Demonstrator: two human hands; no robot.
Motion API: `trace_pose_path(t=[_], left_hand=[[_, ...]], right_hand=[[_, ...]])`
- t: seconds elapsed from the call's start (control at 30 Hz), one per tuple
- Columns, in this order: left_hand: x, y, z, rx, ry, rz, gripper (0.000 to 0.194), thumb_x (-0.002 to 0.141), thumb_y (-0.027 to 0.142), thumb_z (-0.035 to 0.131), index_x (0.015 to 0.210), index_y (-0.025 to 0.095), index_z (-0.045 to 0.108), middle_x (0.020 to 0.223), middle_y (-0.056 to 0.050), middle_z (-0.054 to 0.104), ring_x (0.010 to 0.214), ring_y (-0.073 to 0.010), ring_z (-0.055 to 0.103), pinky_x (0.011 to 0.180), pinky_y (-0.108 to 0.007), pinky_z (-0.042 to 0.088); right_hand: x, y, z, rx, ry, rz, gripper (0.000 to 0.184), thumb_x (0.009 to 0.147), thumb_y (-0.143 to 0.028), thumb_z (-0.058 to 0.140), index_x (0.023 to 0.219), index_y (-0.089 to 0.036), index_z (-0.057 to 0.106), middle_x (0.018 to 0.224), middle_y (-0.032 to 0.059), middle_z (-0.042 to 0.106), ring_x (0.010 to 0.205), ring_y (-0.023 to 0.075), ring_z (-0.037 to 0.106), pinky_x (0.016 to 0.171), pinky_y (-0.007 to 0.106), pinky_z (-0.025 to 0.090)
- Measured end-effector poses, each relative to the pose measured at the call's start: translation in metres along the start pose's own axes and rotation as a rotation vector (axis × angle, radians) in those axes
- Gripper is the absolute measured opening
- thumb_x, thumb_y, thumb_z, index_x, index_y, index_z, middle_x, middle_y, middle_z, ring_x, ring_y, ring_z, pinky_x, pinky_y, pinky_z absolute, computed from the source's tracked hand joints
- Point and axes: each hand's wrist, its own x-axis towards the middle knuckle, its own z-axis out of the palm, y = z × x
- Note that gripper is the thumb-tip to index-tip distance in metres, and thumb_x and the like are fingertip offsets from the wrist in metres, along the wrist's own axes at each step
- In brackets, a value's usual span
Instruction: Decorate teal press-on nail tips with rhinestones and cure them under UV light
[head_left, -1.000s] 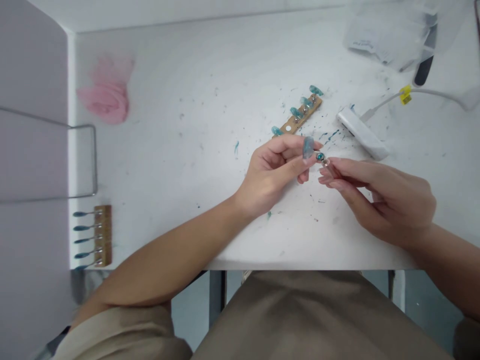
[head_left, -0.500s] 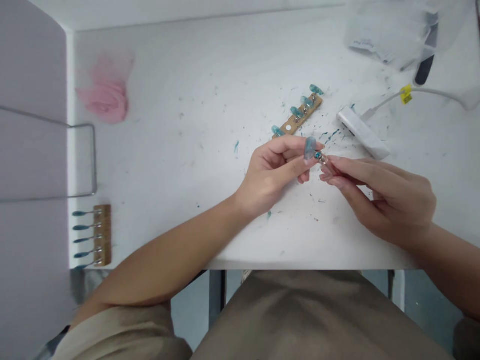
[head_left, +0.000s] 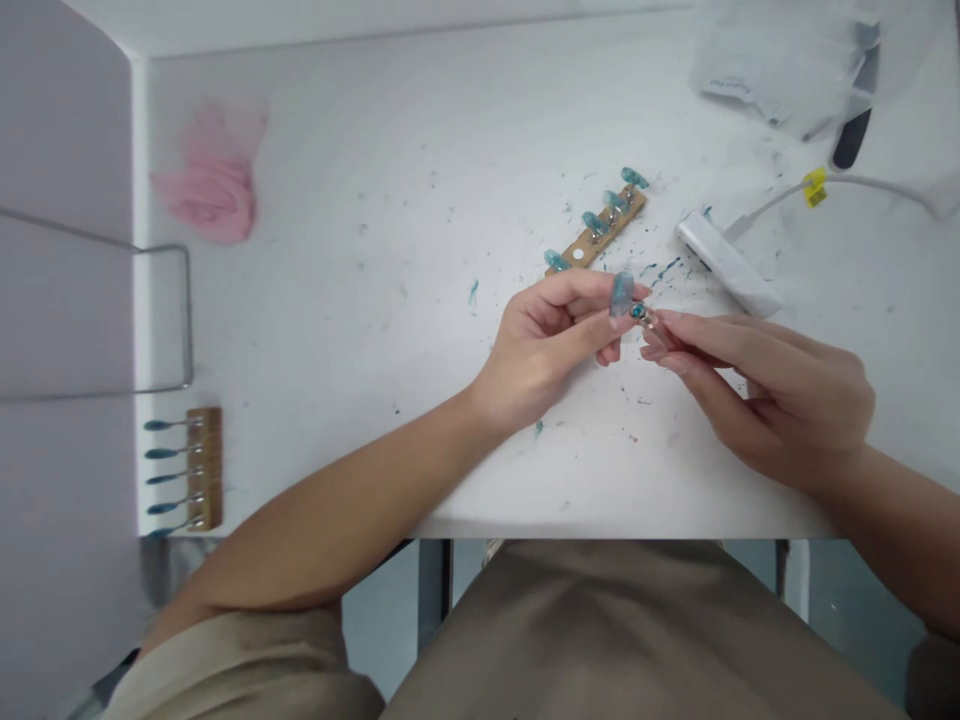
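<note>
Between the thumb and index finger of my left hand is a blue-grey translucent false nail. My right hand pinches a small clear stick with a metallic band. The stick's teal-coloured end lies right by the lower edge of the nail; whether they touch, I cannot tell. Just beyond my left hand, a wooden nail stand lies at a slant with several teal false nails on metal pegs. A bare white round spot shows on its wood.
A white device with a cable lies right of the stand. Behind it are plastic bags and a dark-handled tool. A pink cloth sits far left, above a second nail stand. Teal smears dot the white table.
</note>
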Motion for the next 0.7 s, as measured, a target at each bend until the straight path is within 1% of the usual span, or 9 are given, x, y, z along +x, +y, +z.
trace_pose_path(t=[0.1,0.17,0.23,0.3,0.43,0.53,0.63,0.7], left_hand=[[0.0003,-0.0002,-0.0005,0.000,-0.003,-0.002,0.012,0.090,0.033,0.095,0.100,0.029,0.090,0.077,0.004,0.076,0.061,-0.0042,0.065,0.066,-0.017,0.061],[0.0001,-0.0004,-0.0008,0.003,0.002,0.001,0.012,0.089,0.033,0.095,0.099,0.029,0.089,0.076,0.004,0.075,0.062,-0.0047,0.065,0.066,-0.018,0.062],[-0.0004,-0.0004,-0.0010,0.010,0.009,-0.004,0.014,0.089,0.034,0.095,0.099,0.028,0.089,0.076,0.004,0.075,0.061,-0.0050,0.065,0.065,-0.018,0.061],[-0.0011,-0.0002,-0.0008,0.014,0.011,-0.011,0.014,0.089,0.035,0.095,0.100,0.028,0.089,0.075,0.004,0.076,0.060,-0.0049,0.064,0.065,-0.018,0.061],[-0.0021,0.0004,-0.0001,0.010,0.007,-0.012,0.012,0.091,0.035,0.094,0.100,0.029,0.089,0.073,0.005,0.076,0.061,-0.0047,0.065,0.066,-0.018,0.061],[-0.0022,0.0003,0.0003,0.002,0.005,-0.018,0.011,0.092,0.035,0.093,0.100,0.029,0.089,0.078,0.005,0.080,0.061,-0.0041,0.065,0.066,-0.017,0.061],[-0.0022,0.0001,0.0003,0.003,0.003,-0.010,0.009,0.093,0.034,0.092,0.100,0.029,0.089,0.072,0.006,0.075,0.062,-0.0037,0.066,0.067,-0.016,0.060],[-0.0020,0.0000,0.0001,0.003,0.005,-0.005,0.011,0.091,0.034,0.094,0.100,0.029,0.089,0.071,0.006,0.073,0.062,-0.0038,0.065,0.066,-0.015,0.060]], right_hand=[[-0.0002,-0.0002,-0.0011,0.004,-0.022,0.003,0.033,0.106,-0.008,0.068,0.134,-0.024,0.070,0.123,-0.0034,0.078,0.102,0.0055,0.079,0.086,0.012,0.065],[-0.0006,-0.0002,-0.0015,0.006,-0.016,-0.001,0.034,0.105,-0.007,0.069,0.135,-0.024,0.070,0.123,-0.0039,0.078,0.103,0.0048,0.079,0.086,0.010,0.064],[-0.0012,0.0000,-0.0014,0.005,-0.014,-0.005,0.032,0.106,-0.008,0.069,0.134,-0.023,0.069,0.124,-0.0045,0.078,0.104,0.0039,0.079,0.088,0.009,0.063],[-0.0020,0.0005,-0.0007,-0.001,-0.015,0.010,0.031,0.106,-0.009,0.068,0.133,-0.024,0.070,0.125,-0.0047,0.078,0.104,0.0044,0.079,0.088,0.010,0.064],[-0.0026,0.0018,0.0015,-0.023,0.014,0.051,0.034,0.105,-0.009,0.070,0.134,-0.028,0.072,0.119,-0.0039,0.079,0.095,0.0068,0.079,0.082,0.015,0.065],[-0.0019,0.0024,0.0019,-0.038,0.032,0.058,0.031,0.106,-0.011,0.071,0.131,-0.028,0.072,0.114,-0.0048,0.079,0.090,0.0062,0.078,0.078,0.016,0.064],[-0.0019,0.0021,0.0007,-0.025,0.013,0.051,0.030,0.108,-0.012,0.069,0.133,-0.027,0.070,0.118,-0.0050,0.079,0.095,0.0060,0.079,0.081,0.016,0.065],[-0.0024,0.0013,-0.0002,-0.013,-0.002,0.030,0.031,0.108,-0.011,0.068,0.135,-0.025,0.067,0.122,-0.0052,0.078,0.100,0.0053,0.079,0.083,0.014,0.064]])
